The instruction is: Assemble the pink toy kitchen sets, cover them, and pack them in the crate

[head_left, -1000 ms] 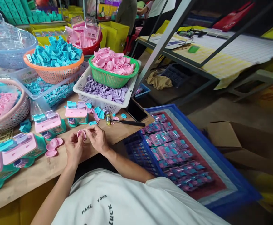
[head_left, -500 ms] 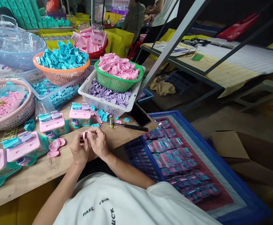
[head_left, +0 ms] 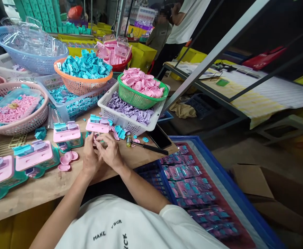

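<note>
My left hand (head_left: 90, 156) is closed on a small pink plastic piece (head_left: 95, 139), mostly hidden by the fingers. My right hand (head_left: 110, 151) meets it there, fingertips pinched on the same piece. Just beyond the hands stands a toy with a pink top (head_left: 97, 127) and teal base, bearing blue and lilac parts. Similar toys (head_left: 67, 134) line the table to the left. Several pink oval dish-shaped pieces (head_left: 67, 157) lie left of my left hand. To the right of my hands lies a hammer (head_left: 149, 147) with a yellowish head and black handle.
A green basket (head_left: 135, 98) of pink pieces sits on a white crate (head_left: 141, 129) of lilac parts. An orange basket (head_left: 82, 84) holds blue parts. Beside the phone (head_left: 159, 136), the table edge drops to a blue crate (head_left: 202, 145) of packed toys. Two people stand behind.
The view has swung slightly left, so the table things appear shifted right. My hands stay together and now sit closer in front of the nearest toy, still around the pink piece.
</note>
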The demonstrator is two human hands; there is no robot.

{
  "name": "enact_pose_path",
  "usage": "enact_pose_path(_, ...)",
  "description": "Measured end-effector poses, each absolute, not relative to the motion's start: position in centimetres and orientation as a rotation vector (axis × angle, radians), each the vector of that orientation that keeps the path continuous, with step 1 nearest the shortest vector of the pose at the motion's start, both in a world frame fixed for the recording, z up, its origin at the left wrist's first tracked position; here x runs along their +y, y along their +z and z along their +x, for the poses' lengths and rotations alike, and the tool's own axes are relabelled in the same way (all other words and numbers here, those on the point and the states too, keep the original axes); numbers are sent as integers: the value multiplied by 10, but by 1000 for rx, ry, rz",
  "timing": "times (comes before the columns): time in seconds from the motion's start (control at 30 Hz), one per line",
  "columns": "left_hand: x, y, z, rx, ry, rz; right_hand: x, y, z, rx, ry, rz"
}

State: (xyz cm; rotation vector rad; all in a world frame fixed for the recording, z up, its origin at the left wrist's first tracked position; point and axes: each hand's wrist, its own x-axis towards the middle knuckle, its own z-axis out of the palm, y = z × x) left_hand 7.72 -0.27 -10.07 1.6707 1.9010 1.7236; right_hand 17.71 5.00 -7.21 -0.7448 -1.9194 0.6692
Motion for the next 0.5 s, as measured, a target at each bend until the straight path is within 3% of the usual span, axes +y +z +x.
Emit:
enact_pose_path(0.13, 10, -91, 63, 1991, 1471, 1806, 98, -61, 172, -2184, 362, -773)
enact_pose_path(0.33, 28, -64, 54, 2388, 726, 1670, 127, -65, 158, -2445, 73, -789)
enact_pose_path(0.5, 19, -53, 66, 2504, 519, 1648, 119, -75, 160, -2461, -1, -669)
